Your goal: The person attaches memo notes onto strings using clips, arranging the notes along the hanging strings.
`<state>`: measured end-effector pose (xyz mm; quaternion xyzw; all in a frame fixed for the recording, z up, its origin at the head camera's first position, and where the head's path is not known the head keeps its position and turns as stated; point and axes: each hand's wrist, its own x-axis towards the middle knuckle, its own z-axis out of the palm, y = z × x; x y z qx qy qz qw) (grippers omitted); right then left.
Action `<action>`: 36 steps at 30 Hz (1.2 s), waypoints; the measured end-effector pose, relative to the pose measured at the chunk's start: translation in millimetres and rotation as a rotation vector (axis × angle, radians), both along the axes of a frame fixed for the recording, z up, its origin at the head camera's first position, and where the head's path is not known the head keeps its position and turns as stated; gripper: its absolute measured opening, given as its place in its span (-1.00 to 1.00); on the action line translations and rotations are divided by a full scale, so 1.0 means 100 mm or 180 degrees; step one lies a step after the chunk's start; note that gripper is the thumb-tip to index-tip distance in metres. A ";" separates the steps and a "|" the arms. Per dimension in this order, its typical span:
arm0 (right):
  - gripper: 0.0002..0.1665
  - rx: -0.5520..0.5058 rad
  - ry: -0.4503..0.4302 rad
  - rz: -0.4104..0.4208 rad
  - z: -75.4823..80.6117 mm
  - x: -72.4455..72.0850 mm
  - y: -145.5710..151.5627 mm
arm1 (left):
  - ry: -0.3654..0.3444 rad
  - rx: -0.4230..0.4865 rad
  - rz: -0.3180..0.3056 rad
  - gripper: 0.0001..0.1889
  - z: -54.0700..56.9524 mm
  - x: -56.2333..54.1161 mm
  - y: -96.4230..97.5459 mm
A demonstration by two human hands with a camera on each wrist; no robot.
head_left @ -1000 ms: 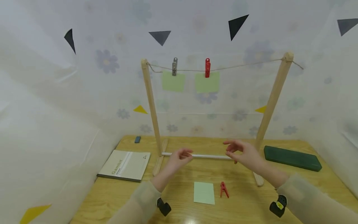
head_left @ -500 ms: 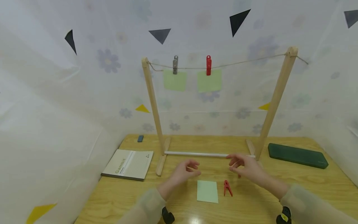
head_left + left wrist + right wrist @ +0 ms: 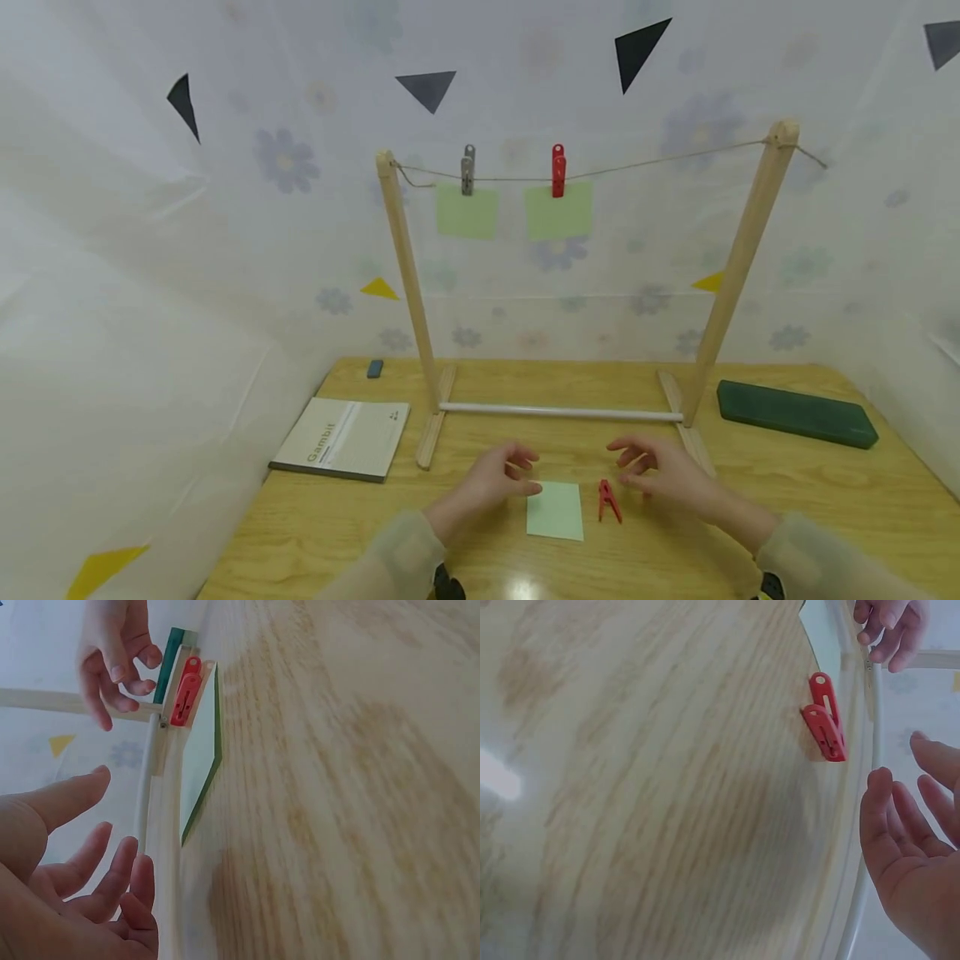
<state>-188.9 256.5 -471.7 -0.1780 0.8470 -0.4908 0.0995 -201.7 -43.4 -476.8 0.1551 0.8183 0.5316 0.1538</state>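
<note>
A pad of pale green sticky notes (image 3: pixel 555 512) lies on the table, a red clothespin (image 3: pixel 608 502) just to its right. My left hand (image 3: pixel 495 479) hovers at the pad's upper left corner, thumb tip overlapping it in the head view. To the right of the clothespin, my right hand (image 3: pixel 663 471) is held above the table. Both hands have relaxed, slightly bent fingers and hold nothing. In the left wrist view, the left hand (image 3: pixel 82 885) shows thumb and fingers spread apart. The right wrist view has the clothespin (image 3: pixel 825 720) beyond the right hand (image 3: pixel 915 847).
Behind the hands stands a wooden frame (image 3: pixel 731 283) with a white crossbar (image 3: pixel 562 411). From its string (image 3: pixel 637 167) hang two green notes, held by a grey clothespin (image 3: pixel 468 171) and a red one. A notebook (image 3: pixel 341 437) lies left, a dark green case (image 3: pixel 795 412) right.
Both hands have come down and nearer, from in front of the crossbar to beside the note pad and loose clothespin. The head view has shifted slightly. The objects stay where they were.
</note>
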 end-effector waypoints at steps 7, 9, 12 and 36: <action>-0.38 -0.0040 -0.0211 0.0015 -0.09 0.04 0.01 | -0.0017 -0.0221 -0.0072 -0.58 -0.04 0.01 -0.03; -0.37 -0.0039 -0.0180 0.0070 -0.11 0.03 0.02 | 0.0013 -0.0283 -0.0093 -0.58 -0.06 0.01 -0.03; -0.38 -0.0013 -0.0088 0.0111 -0.15 0.03 0.02 | 0.0040 -0.0387 -0.0113 -0.57 -0.07 0.01 -0.02; -0.39 0.0341 0.0225 0.0277 -0.34 0.09 0.06 | 0.0391 -0.0647 -0.0333 -0.51 -0.15 -0.02 0.00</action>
